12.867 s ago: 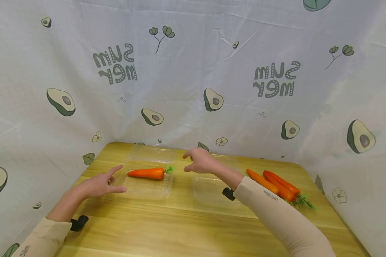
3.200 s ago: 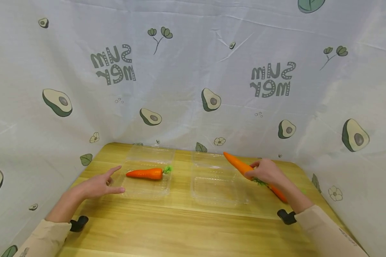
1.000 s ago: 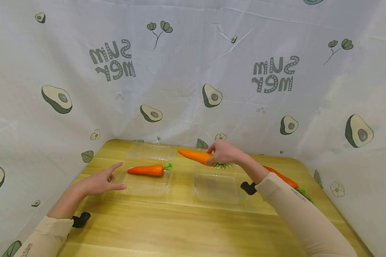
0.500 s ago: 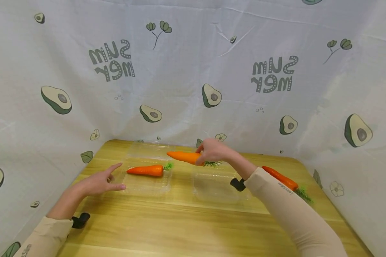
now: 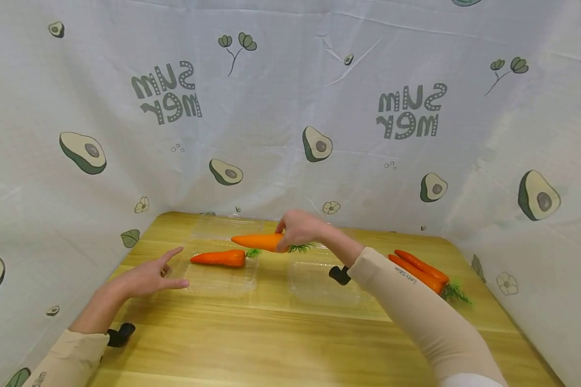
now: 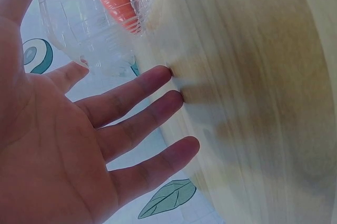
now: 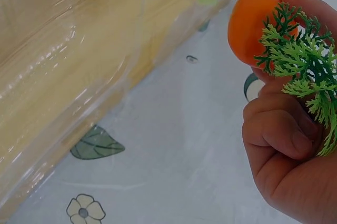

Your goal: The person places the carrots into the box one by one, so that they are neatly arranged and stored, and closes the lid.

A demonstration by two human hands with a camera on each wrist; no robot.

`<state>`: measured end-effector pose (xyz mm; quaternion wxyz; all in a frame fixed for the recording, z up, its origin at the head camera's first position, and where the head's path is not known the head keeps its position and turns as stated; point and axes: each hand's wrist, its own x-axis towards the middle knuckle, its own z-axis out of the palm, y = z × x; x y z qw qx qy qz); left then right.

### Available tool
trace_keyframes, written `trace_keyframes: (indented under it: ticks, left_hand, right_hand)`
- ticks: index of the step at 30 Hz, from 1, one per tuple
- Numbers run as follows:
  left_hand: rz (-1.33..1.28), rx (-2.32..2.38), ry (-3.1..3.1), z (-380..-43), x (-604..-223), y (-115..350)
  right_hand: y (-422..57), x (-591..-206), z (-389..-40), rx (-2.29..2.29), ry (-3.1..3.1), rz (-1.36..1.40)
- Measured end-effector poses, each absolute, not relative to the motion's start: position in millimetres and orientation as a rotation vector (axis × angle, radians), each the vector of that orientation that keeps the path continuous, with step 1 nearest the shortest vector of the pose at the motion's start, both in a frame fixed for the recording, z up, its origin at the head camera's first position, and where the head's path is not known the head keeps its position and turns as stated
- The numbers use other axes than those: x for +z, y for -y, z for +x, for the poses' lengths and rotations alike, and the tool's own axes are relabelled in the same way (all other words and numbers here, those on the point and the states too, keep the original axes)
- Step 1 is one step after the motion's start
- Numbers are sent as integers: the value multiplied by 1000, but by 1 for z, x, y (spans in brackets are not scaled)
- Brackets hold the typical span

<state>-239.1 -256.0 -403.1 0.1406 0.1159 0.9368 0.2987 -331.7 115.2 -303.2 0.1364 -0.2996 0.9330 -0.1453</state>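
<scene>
My right hand [image 5: 300, 228] pinches an orange carrot [image 5: 254, 241] near its leafy end, above the table with its tip to the left. The right wrist view shows that carrot's thick end [image 7: 247, 29] and green leaves [image 7: 300, 56] between thumb and fingers. Below and left of it, another carrot [image 5: 220, 258] lies in a clear plastic container [image 5: 222, 286] whose lid is raised behind. Beside that container's left side is my left hand [image 5: 147, 277], fingers spread and holding nothing. The left wrist view shows its palm [image 6: 58, 140] facing the camera.
A second clear container [image 5: 324, 294], lid back, stands right of the first, partly behind the right forearm. Two carrots [image 5: 422, 267] lie at the table's right, partly covered by the sleeve. A printed curtain [image 5: 271, 107] hangs behind the wooden table [image 5: 252, 344].
My right hand has taken a carrot from the right-hand group and carried it leftward, past the right container towards the left one. My left hand has stayed nearly still.
</scene>
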Motion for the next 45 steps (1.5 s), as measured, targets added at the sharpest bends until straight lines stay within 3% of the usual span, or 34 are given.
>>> trace_keyframes:
  ticks: [45]
  left_hand:
    - [329,827,-2728,-239,-403,256]
  right_hand:
    - [-7,-340,-325,-123,-2604,-1121]
